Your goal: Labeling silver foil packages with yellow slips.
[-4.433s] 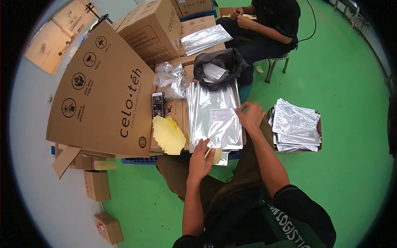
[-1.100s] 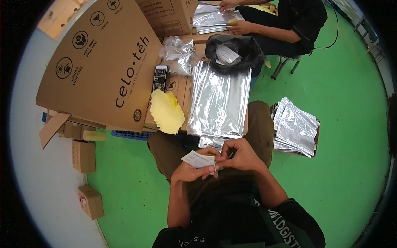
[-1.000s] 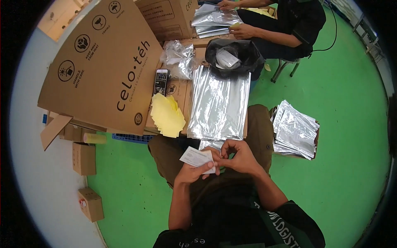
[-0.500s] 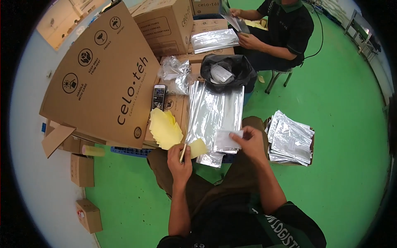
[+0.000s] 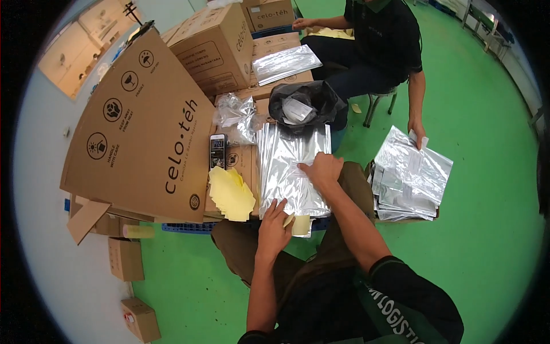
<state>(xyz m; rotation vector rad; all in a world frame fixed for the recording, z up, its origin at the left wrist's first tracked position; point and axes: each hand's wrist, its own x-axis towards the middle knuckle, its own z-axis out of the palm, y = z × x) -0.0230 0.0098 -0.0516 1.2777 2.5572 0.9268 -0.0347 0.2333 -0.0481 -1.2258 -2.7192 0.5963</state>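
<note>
A stack of flat silver foil pouches (image 5: pixel 286 195) lies before me on cardboard boxes. My right hand (image 5: pixel 325 173) presses a pale label (image 5: pixel 299 170) against the top pouch, its thumb stretched out over it. My left hand (image 5: pixel 274 230) rests at the pouch's near edge, some fingers extended on the foil. A small yellow paper slip (image 5: pixel 300 225) is held in that hand, sticking out to the right. Left of the stack lies a fanned pile of yellow paper sheets (image 5: pixel 231 195). Behind the stack, a black plastic bag (image 5: pixel 309 98) holds white paper pieces.
A phone (image 5: pixel 217 152) and a clear plastic bag (image 5: pixel 236 117) lie left of the stack. A large carton (image 5: pixel 137 132) stands further left. At right, a co-worker's hand (image 5: pixel 419 133) touches a silver pouch on a filled box (image 5: pixel 408 219). More pouches (image 5: pixel 286 63) lie farther back.
My right hand has brought the label onto the top pouch and moved left and up. My left hand has moved right and down. The co-worker's arm now reaches to the box at right with a pouch.
</note>
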